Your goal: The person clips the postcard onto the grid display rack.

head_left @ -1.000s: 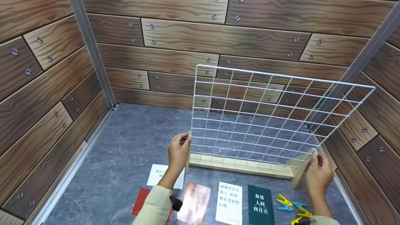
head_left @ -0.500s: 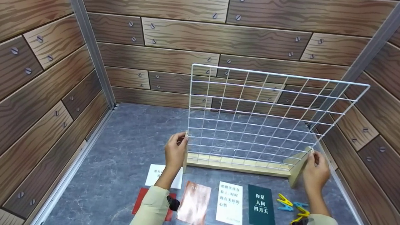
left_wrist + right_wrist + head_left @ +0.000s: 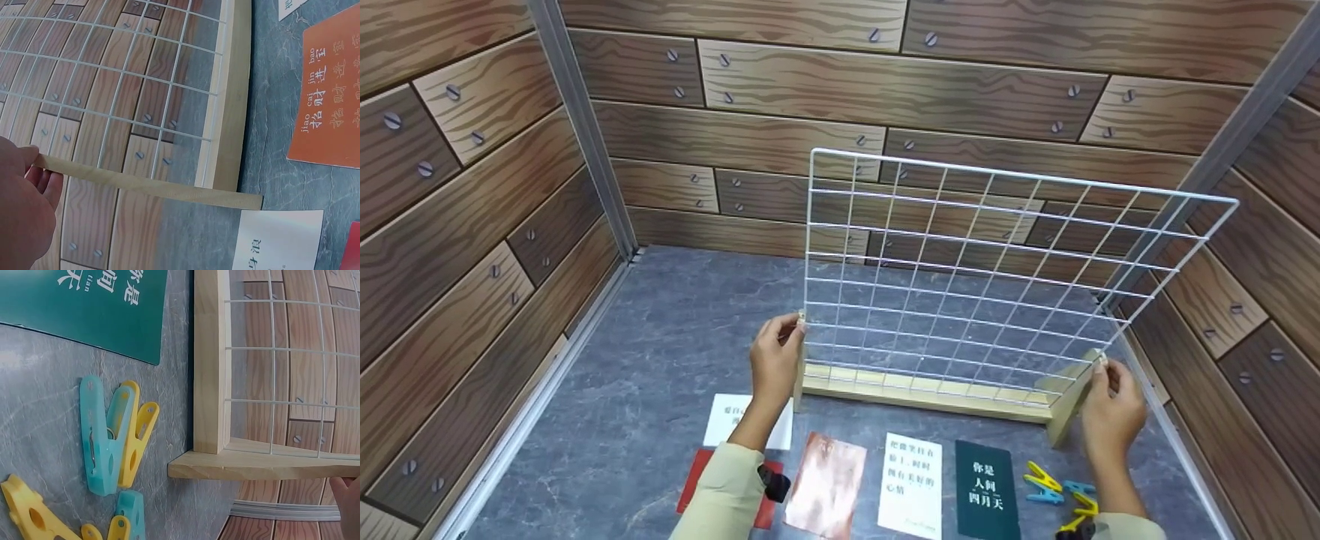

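Grey marbled tabletop (image 3: 690, 300) filled the lower view. Toward its near edge lay a red card (image 3: 352, 253), a coppery card (image 3: 825, 487), a white card (image 3: 911, 487), a green card (image 3: 986, 491) and, near the right edge, yellow and blue clips (image 3: 100, 455); a second white card (image 3: 722, 427) lay behind the red one. Beyond this row a pale wooden stand (image 3: 232, 107) bore a wire grid (image 3: 997, 247) between its two uprights. Left hand (image 3: 775, 356) pinched the upper end of the left upright (image 3: 152, 184), thumb and fingers closed on it, just beside the grid; right hand (image 3: 1114, 409) pinched the right upright (image 3: 253, 467) likewise, so the stand sat between both hands. Farthest back rose the plank-patterned wall (image 3: 780, 135).
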### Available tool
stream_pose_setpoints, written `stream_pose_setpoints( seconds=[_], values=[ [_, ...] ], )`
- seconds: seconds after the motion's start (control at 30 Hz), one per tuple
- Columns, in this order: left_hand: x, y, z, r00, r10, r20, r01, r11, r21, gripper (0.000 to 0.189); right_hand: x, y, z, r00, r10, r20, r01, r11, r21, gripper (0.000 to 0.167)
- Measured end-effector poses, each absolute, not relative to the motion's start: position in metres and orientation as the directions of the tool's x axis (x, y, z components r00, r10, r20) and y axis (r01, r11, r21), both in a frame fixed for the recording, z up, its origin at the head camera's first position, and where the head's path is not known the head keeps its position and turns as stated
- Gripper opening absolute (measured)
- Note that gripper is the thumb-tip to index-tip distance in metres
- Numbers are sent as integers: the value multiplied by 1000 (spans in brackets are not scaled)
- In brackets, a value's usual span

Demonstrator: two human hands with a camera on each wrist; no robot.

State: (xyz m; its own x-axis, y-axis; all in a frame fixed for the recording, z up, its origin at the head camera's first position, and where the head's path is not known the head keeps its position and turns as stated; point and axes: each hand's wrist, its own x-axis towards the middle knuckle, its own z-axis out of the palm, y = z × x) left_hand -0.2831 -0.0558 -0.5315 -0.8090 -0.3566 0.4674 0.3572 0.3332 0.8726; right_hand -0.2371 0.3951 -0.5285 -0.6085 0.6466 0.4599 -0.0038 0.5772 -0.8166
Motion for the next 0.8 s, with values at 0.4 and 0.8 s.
stream_pose_setpoints(
  seconds=[0.4,0.8],
  values=[
    [-289,-55,-531,-765,-386,516,399,346,849,15,-230,392,-531,-627,647,434,9,562,-827,38],
    [-287,-57,-535,-765,-364,531,413,357,838,16,-222,391,-529,-626,652,427,3,550,-835,38]
  ],
)
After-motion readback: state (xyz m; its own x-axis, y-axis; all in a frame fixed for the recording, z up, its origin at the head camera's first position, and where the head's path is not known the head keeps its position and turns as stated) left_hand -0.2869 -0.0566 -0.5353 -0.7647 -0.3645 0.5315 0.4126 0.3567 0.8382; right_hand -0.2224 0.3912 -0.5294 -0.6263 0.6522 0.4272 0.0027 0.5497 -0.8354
